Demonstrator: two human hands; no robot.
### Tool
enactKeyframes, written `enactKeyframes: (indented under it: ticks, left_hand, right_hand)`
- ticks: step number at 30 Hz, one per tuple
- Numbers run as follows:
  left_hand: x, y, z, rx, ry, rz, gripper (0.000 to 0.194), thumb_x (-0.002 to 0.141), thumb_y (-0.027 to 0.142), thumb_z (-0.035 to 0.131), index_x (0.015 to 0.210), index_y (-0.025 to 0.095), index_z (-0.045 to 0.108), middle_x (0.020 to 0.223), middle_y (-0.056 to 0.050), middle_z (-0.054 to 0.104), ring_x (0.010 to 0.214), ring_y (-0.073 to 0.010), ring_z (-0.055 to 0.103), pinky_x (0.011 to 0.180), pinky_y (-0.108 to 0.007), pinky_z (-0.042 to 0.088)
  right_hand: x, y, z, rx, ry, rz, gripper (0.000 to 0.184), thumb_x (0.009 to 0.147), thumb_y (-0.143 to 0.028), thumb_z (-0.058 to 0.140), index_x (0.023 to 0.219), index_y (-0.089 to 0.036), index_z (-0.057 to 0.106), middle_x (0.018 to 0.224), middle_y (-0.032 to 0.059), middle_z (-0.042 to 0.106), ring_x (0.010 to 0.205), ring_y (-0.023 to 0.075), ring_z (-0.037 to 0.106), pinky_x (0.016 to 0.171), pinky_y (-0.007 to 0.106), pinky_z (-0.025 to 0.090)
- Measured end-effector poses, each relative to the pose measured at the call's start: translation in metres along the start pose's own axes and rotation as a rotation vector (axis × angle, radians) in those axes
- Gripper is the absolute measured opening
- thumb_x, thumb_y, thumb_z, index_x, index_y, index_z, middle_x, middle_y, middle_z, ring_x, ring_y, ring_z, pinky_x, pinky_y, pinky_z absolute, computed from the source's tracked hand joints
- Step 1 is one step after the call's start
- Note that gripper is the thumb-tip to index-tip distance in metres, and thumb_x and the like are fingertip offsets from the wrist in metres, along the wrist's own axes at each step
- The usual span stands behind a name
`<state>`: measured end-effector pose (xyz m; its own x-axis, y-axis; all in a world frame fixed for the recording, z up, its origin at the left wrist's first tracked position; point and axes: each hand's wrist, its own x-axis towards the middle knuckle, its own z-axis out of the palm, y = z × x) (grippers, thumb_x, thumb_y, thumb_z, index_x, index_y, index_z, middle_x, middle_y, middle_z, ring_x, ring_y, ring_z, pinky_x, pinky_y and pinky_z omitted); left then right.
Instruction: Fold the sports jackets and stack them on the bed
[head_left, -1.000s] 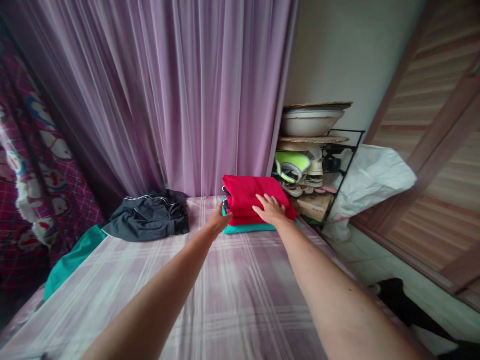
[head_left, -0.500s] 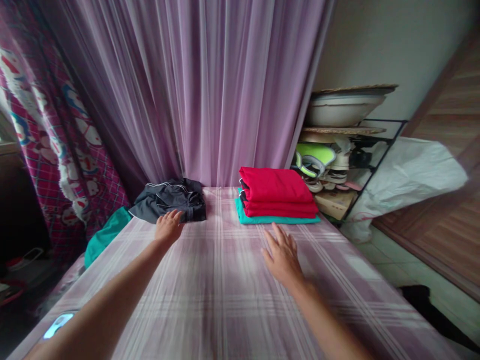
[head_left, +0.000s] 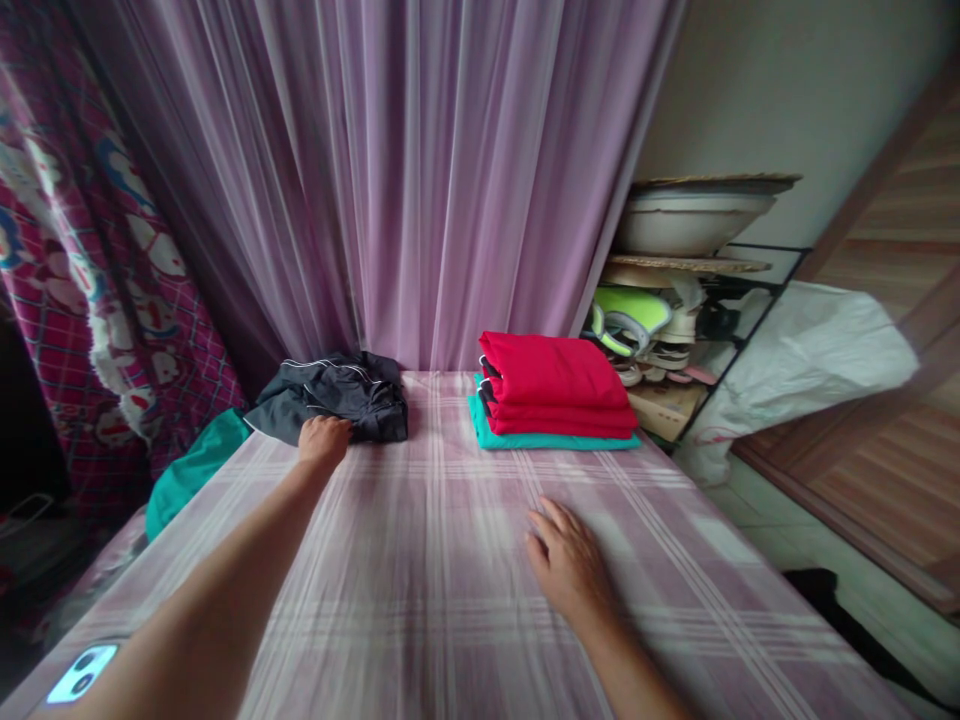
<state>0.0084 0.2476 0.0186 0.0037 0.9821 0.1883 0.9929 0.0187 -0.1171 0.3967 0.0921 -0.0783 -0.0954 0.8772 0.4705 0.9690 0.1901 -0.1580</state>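
My left hand reaches to the far left of the plaid-covered table and closes its fingers on the near edge of a crumpled black garment with thin white piping. My right hand lies flat on the cloth at the middle right, fingers stretched out, holding nothing. Beyond it sits a neat stack of folded clothes: red pieces on top, a teal piece at the bottom.
A teal cloth hangs off the table's left edge. A phone lies at the near left corner. Purple curtains hang behind. A black rack with shoes and a basin stands at the right, beside a white sack.
Both hands left the red stack. My left hand swung left to the black garment and curled its fingers on it. My right hand drew back and settled flat on the cloth.
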Motion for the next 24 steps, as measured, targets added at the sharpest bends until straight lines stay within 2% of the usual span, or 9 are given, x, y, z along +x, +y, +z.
enactKeyframes:
  ticks: [4, 8, 11, 15, 18, 20, 24]
  left_hand:
    - [-0.013, 0.01, -0.015, -0.03, 0.061, 0.033, 0.037, 0.095, 0.025, 0.034, 0.108, 0.017, 0.068, 0.106, -0.012, 0.074, 0.104, -0.025, 0.066, 0.09, -0.034, 0.046]
    - [-0.055, 0.032, -0.031, -0.053, 0.09, 0.103, 0.035, 0.099, 0.031, 0.031, 0.113, 0.019, 0.061, 0.095, -0.008, 0.073, 0.092, -0.0213, 0.067, 0.08, -0.03, 0.048]
    - [-0.102, 0.058, -0.038, -0.124, 0.105, 0.371, 0.028, 0.1, 0.028, 0.034, 0.1, 0.023, 0.062, 0.087, -0.004, 0.072, 0.084, -0.0178, 0.066, 0.076, -0.027, 0.047]
    - [-0.17, 0.103, -0.037, -0.165, 0.062, 0.65, 0.022, 0.099, 0.025, 0.038, 0.095, 0.021, 0.06, 0.079, -0.003, 0.069, 0.077, -0.0175, 0.065, 0.07, -0.027, 0.046]
    - [-0.211, 0.133, -0.036, -0.235, 0.015, 0.782, 0.022, 0.099, 0.027, 0.04, 0.093, 0.021, 0.06, 0.078, -0.002, 0.068, 0.073, -0.0163, 0.064, 0.068, -0.026, 0.046]
    - [-0.229, 0.143, -0.038, -0.285, -0.001, 0.825, 0.022, 0.1, 0.032, 0.041, 0.096, 0.021, 0.061, 0.08, -0.002, 0.069, 0.074, -0.0164, 0.065, 0.069, -0.026, 0.047]
    - [-0.243, 0.136, -0.049, -0.39, 0.01, 0.826, 0.029, 0.099, 0.041, 0.04, 0.11, 0.023, 0.06, 0.086, -0.003, 0.072, 0.078, -0.0176, 0.067, 0.073, -0.028, 0.049]
  right_hand:
    - [0.0, -0.001, -0.001, 0.025, -0.007, 0.007, 0.033, 0.088, -0.021, 0.048, 0.112, -0.019, 0.072, 0.129, 0.0131, 0.066, 0.117, 0.0272, 0.061, 0.099, 0.043, 0.046]
    - [0.003, 0.001, 0.001, 0.085, 0.005, 0.013, 0.032, 0.087, -0.021, 0.049, 0.108, -0.019, 0.073, 0.125, 0.0132, 0.068, 0.115, 0.0273, 0.062, 0.099, 0.043, 0.047]
    - [0.006, 0.009, 0.006, 0.228, 0.055, 0.05, 0.034, 0.087, -0.025, 0.046, 0.106, -0.02, 0.073, 0.12, 0.0118, 0.071, 0.111, 0.025, 0.065, 0.099, 0.041, 0.048]
    - [0.01, 0.018, 0.007, 0.481, 0.084, 0.237, 0.041, 0.086, -0.035, 0.041, 0.105, -0.019, 0.074, 0.113, 0.0119, 0.074, 0.106, 0.0245, 0.068, 0.096, 0.037, 0.052]
    - [0.014, 0.021, -0.002, 0.617, -0.004, 0.343, 0.047, 0.085, -0.048, 0.041, 0.101, -0.021, 0.075, 0.111, 0.0128, 0.074, 0.108, 0.0277, 0.067, 0.097, 0.04, 0.05]
    - [0.015, 0.019, -0.013, 0.688, -0.104, 0.356, 0.051, 0.085, -0.055, 0.038, 0.095, -0.022, 0.076, 0.108, 0.0129, 0.075, 0.108, 0.0286, 0.067, 0.099, 0.042, 0.049]
    - [0.011, 0.006, -0.035, 0.77, -0.301, 0.205, 0.053, 0.082, -0.062, 0.04, 0.082, -0.022, 0.075, 0.1, 0.0105, 0.076, 0.107, 0.0269, 0.066, 0.098, 0.038, 0.047]
